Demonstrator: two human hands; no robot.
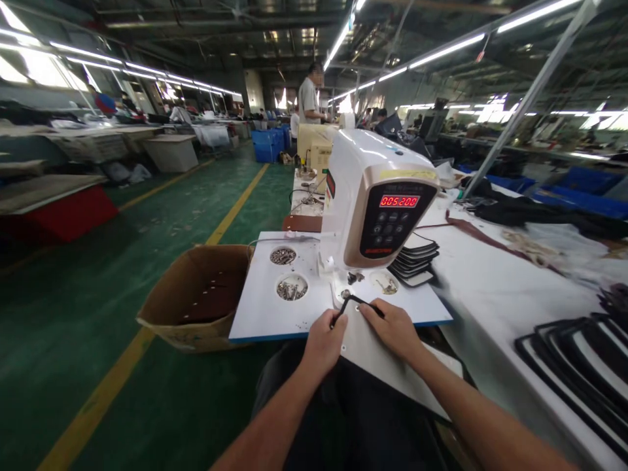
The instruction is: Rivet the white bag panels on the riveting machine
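My left hand point(324, 337) and my right hand point(392, 327) both pinch a black frame-shaped piece point(356, 302), its corner set under the head of a white riveting machine point(373, 190). The machine's red display reads digits. The piece lies on the white machine table point(265, 307), just in front of me. Both hands have their fingers closed on the piece's edges, left at the left side, right at the right side.
Two round wells of metal rivets point(289, 271) are sunk in the table's left part. An open cardboard box point(196, 294) stands on the green floor to the left. Stacks of black frame pieces lie behind the machine point(415, 258) and at right point(583, 366). A person stands far back.
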